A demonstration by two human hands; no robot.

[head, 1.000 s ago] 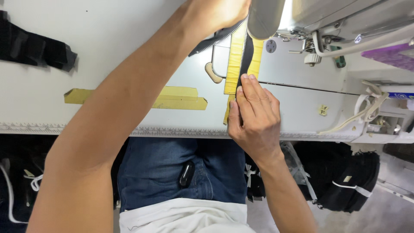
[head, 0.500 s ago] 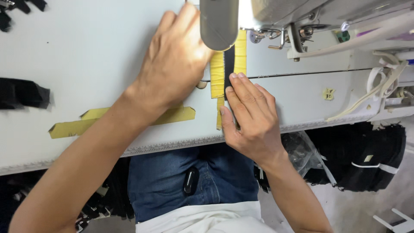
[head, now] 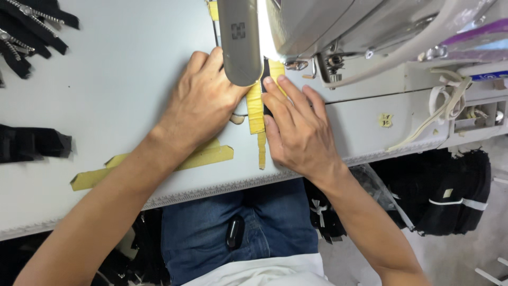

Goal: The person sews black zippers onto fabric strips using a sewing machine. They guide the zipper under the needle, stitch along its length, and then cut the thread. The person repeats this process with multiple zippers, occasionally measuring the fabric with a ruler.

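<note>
Pale grey sewing table (head: 121, 79) fills the view, with a cream industrial sewing machine (head: 338, 32) at the top right and its grey lamp head (head: 239, 42) hanging over the work. Under the lamp lies a narrow yellow fabric strip (head: 256, 108) with a black zipper tape (head: 266, 85) beside it; the strip's long axis runs from the table's near edge straight away toward the machine's needle area, its far end hidden beneath the lamp.

The left hand (head: 203, 106) lies palm down, flat and unclenched, just left of the strip, fingers spread toward it and grasping nothing. The right hand (head: 299, 130) also presses flat, its fingertips (head: 270, 82) on the strip and zipper tape, pinning them to the table rather than gripping.

A longer yellow tape piece (head: 206, 156) lies crosswise under the left forearm. Black zippers (head: 32, 24) sit at the far left corner, and a dark fabric bundle (head: 32, 144) at the left edge.

Compared with half a second ago, both hands sit further up toward the machine, with the left hand now partly under the lamp, and less of the strip trails off near the table edge.
</note>
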